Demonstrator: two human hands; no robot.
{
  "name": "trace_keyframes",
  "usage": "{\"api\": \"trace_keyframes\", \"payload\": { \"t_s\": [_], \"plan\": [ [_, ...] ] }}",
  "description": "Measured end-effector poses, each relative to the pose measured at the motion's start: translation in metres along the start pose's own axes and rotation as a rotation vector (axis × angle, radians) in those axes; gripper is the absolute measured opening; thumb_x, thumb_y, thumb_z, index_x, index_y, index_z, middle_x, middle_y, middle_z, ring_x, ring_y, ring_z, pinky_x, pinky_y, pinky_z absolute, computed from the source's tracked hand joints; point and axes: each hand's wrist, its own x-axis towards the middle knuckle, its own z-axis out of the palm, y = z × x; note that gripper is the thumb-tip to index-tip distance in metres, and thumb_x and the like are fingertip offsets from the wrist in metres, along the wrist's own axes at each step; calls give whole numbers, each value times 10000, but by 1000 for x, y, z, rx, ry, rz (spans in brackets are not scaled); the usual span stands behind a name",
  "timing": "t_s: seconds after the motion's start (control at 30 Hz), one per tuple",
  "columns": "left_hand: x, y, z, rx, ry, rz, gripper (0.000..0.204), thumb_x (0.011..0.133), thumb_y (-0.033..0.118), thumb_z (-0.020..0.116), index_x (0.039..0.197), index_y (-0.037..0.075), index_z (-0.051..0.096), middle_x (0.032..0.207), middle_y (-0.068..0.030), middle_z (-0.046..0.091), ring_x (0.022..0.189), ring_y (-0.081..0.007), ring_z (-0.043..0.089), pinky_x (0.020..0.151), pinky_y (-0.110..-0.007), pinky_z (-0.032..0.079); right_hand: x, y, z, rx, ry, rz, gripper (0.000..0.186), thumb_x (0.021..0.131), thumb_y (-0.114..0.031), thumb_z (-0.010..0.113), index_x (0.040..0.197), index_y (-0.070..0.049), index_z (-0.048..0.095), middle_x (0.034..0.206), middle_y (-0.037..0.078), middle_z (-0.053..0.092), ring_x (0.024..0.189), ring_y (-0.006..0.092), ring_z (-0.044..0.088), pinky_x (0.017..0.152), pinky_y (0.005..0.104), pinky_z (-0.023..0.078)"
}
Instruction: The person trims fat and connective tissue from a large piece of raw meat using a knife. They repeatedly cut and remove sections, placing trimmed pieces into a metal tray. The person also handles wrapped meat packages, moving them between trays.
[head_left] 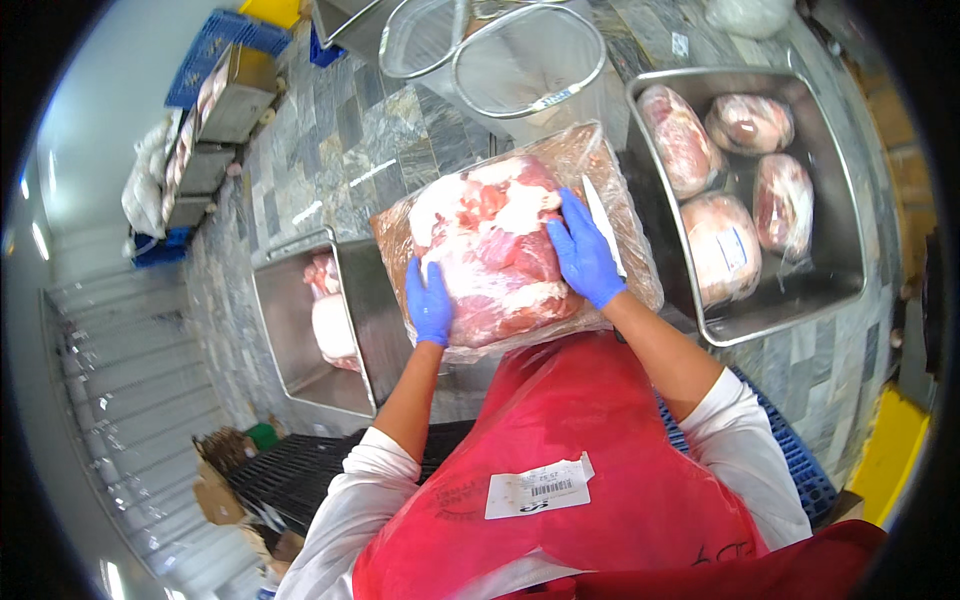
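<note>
A large slab of raw meat (490, 255), pink with white fat, lies in front of me on a work surface covered in clear plastic film (640, 262). My left hand (430, 305), in a blue glove, presses against the meat's left side. On its right side is my right hand (585, 250), also blue-gloved, with the fingers laid over the edge. Between them the two hands hold the meat. A knife (600, 222) with a pale blade lies just right of my right hand, partly hidden by it.
To the right, a deep metal tub (850, 250) holds several wrapped meat pieces (722, 245). A smaller metal tub (275, 325) with meat stands at left. Beyond the table are hoop-topped clear bags (530, 60). Black (310, 465) and blue pallets (785, 440) lie near me.
</note>
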Motion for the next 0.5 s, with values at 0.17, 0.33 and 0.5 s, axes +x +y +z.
{"api": "trace_keyframes", "payload": {
  "t_s": [0.17, 0.33, 0.5],
  "plan": [
    [-8, -107, -28, -934, -310, -688, 609, 1083, 506, 452, 1482, 50, 515, 1421, -89, 612, 1257, -217, 606, 1081, -366, 487, 29, -3, 12, 494, -220, 779, 754, 1068, -567, 459, 1531, 25, 405, 1299, 123, 610, 899, 161, 582, 818, 276, 505],
    [-28, -106, -14, -1319, -436, -657, 619, 1079, 525, 449, 1505, 78, 495, 1451, -86, 599, 1289, -216, 590, 1098, -384, 485, 58, -34, 28, 987, -106, 799, 566, 1029, -576, 512, 1248, -72, 652, 1128, 87, 713, 970, 221, 689, 910, 355, 570],
    [-19, -106, -3, -1637, -587, -713, 688, 1057, 600, 438, 1525, 98, 483, 1491, -109, 570, 1339, -242, 560, 1168, -425, 427, 86, 72, 8, 718, -153, 659, 530, 1028, -464, 514, 1320, -38, 630, 1226, 110, 700, 1116, 250, 680, 1011, 393, 544]
  ]
}}
